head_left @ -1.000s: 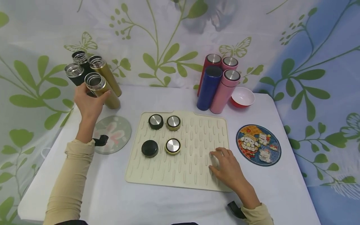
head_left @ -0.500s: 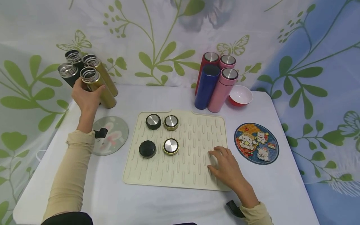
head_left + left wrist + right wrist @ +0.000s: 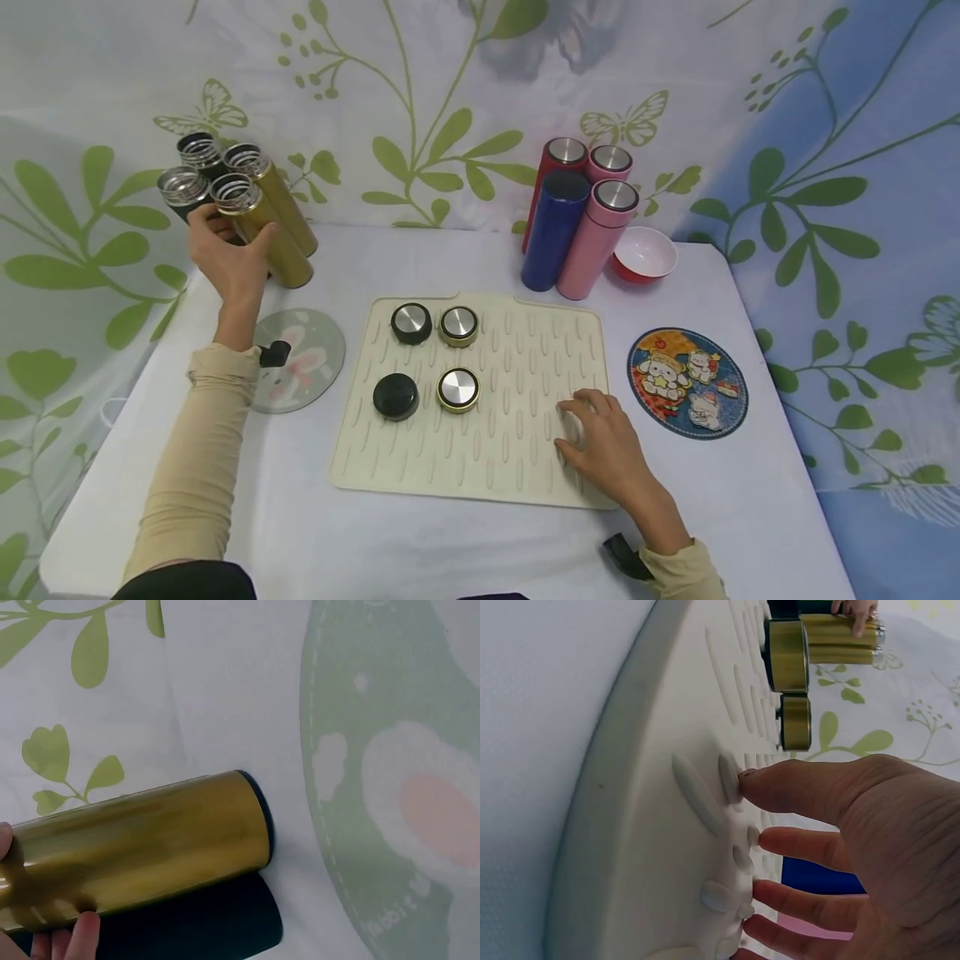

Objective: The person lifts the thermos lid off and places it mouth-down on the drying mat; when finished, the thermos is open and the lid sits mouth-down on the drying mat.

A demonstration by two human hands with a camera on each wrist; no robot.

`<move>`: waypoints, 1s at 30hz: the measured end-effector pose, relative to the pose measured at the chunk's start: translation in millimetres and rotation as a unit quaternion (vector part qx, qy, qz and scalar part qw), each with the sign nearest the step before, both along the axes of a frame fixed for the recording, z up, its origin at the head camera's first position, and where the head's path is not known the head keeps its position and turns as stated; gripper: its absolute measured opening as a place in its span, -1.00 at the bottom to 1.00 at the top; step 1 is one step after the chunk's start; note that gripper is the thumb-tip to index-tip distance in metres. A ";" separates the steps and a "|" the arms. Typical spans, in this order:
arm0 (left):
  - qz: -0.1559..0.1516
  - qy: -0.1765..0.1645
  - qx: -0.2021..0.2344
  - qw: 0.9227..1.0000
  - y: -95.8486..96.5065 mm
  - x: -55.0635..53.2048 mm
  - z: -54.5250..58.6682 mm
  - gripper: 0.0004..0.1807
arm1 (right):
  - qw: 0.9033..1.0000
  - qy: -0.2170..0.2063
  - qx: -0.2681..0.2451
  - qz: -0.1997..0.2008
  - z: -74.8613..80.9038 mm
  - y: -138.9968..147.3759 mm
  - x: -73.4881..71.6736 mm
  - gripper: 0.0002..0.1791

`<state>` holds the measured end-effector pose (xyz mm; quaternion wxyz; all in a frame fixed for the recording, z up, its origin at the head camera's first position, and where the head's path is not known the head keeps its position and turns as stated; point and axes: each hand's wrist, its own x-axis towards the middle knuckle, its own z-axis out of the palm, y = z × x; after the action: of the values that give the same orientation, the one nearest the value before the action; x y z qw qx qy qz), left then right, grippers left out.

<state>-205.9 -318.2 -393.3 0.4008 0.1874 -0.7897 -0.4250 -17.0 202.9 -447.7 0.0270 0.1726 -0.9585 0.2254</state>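
My left hand (image 3: 234, 254) grips the nearer gold thermos bottle (image 3: 276, 248), thumb on one side and fingers on the other. Its mouth is uncapped. In the left wrist view the gold bottle's lower end shows beside a dark bottle (image 3: 187, 922). Behind it stand another uncapped gold bottle (image 3: 292, 204) and two black ones, partly hidden. My right hand (image 3: 606, 442) rests on the cream ridged mat (image 3: 517, 467), fingers loosely bent, fingertips touching it and holding nothing. On the mat's left half lie two black lids (image 3: 396, 396) and two gold-rimmed lids (image 3: 458, 389).
At the back right stand a red bottle (image 3: 551, 171), a blue bottle (image 3: 555, 233) and two pink bottles (image 3: 596, 246), beside a red-and-white bowl (image 3: 647, 253). Round mats lie on the left (image 3: 318, 375) and right (image 3: 708, 421) of the table. A patterned cloth hangs behind.
My left hand and the gold bottle have shifted slightly back, closer to the other uncapped bottles. The camera view has shifted a little. My right hand stays where it was on the mat.
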 end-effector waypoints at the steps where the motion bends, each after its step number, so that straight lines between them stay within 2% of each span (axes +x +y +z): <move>1: -0.002 0.000 -0.002 1.000 0.4 -1.1 -0.2 -0.34 | 1.000 -0.003 0.000 -0.002 0.4 0.4 -0.3 -0.44; 10: -0.012 0.016 -0.017 1.000 3.4 -6.4 -9.1 -0.31 | 1.000 -0.016 -0.003 -0.007 -4.3 3.9 1.3 -0.44; 15: -0.007 0.012 -0.001 1.000 5.5 -4.4 -5.8 -0.35 | 1.000 -0.008 -0.012 -0.002 -5.1 4.2 1.4 -0.45; 17: 0.006 -0.003 0.004 1.000 7.2 -0.1 -5.2 -0.36 | 1.000 -0.006 -0.012 -0.001 -5.1 3.9 1.9 -0.45; 21: 0.035 -0.072 0.010 0.997 16.2 14.3 -8.6 -0.30 | 1.000 -0.005 -0.009 0.001 -3.4 3.3 2.3 -0.44; 23: 0.037 -0.099 0.010 0.994 23.9 22.4 -12.2 -0.28 | 1.000 -0.006 -0.008 0.001 -2.3 3.4 2.2 -0.44; 26: 0.015 -0.107 0.009 0.994 38.8 30.3 -16.3 -0.28 | 1.000 -0.005 -0.007 0.002 -1.1 4.2 1.6 -0.45; 30: -0.041 -0.111 0.003 0.993 62.5 31.3 -14.3 -0.28 | 1.000 0.002 -0.007 0.002 -0.6 5.3 1.5 -0.45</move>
<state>-174.6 -255.7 -407.6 0.2923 0.2022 -0.8350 -0.4200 -15.5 208.2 -448.3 0.0299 0.1753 -0.9564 0.2315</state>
